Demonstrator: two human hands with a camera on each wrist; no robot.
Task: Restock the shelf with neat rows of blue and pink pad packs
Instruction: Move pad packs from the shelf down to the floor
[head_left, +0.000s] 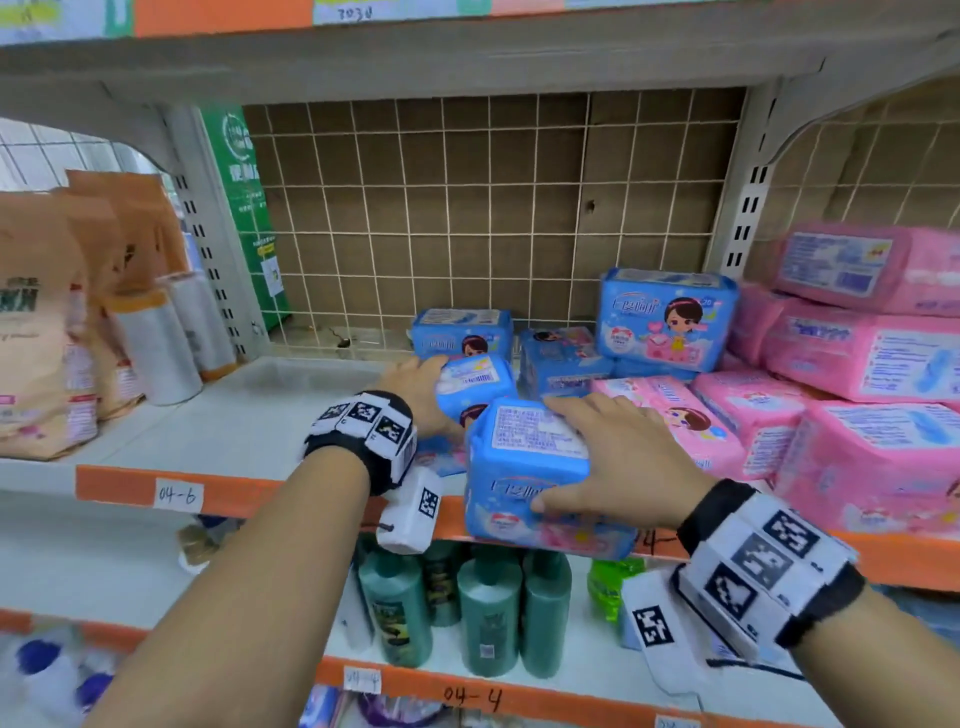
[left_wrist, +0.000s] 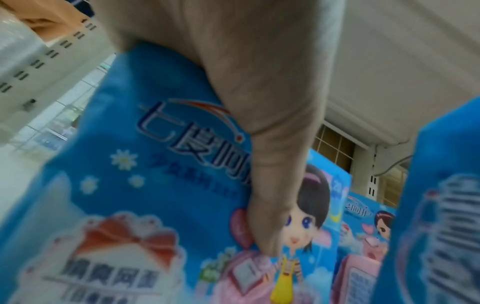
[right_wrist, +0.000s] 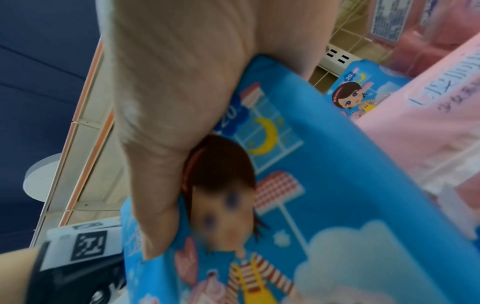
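Observation:
My right hand (head_left: 597, 457) grips a blue pad pack (head_left: 530, 467) at the shelf's front edge, fingers over its top and thumb on its printed face; the right wrist view shows that thumb (right_wrist: 155, 185) on the blue pad pack (right_wrist: 324, 185). My left hand (head_left: 421, 395) holds a second blue pack (head_left: 475, 384) just behind and to the left; its thumb (left_wrist: 272, 185) presses this second blue pack's (left_wrist: 130, 185) front. More blue packs (head_left: 667, 317) stand or lie loosely behind. Pink packs (head_left: 872, 447) are piled at the right.
The white shelf (head_left: 249, 421) has an orange front strip. Brown paper bags (head_left: 36, 322) and white rolls (head_left: 161, 348) stand at the left. A wire grid back panel (head_left: 493, 208) closes the rear. Green bottles (head_left: 488, 608) fill the shelf below.

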